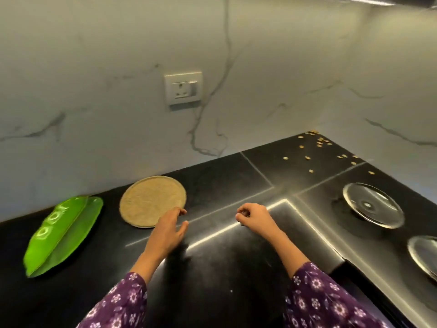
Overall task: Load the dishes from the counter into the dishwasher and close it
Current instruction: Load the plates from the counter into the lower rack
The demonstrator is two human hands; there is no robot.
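- Pickup of a dish is judged to be the step in hand; four dishes are seen on the dark surface (pixel 224 181) and no dishwasher is in view.
- The left hand (pixel 169 229) is stretched out with fingers and thumb spread, its fingertips at the near right rim of the round tan plate (pixel 151 200); whether contact is made cannot be told.
- The right hand (pixel 251 217) is held just right of it, loosely curled, with nothing seen in it.
- A green leaf-shaped plate (pixel 63 233) lies near left, and two glass plates (pixel 373 204) (pixel 425 254) lie well apart at the right.
- Seeds (pixel 307 157) are scattered at the far right corner.
- Next, the flat tan plate probably has to be lifted by its rim, as little edge is offered for a grip.
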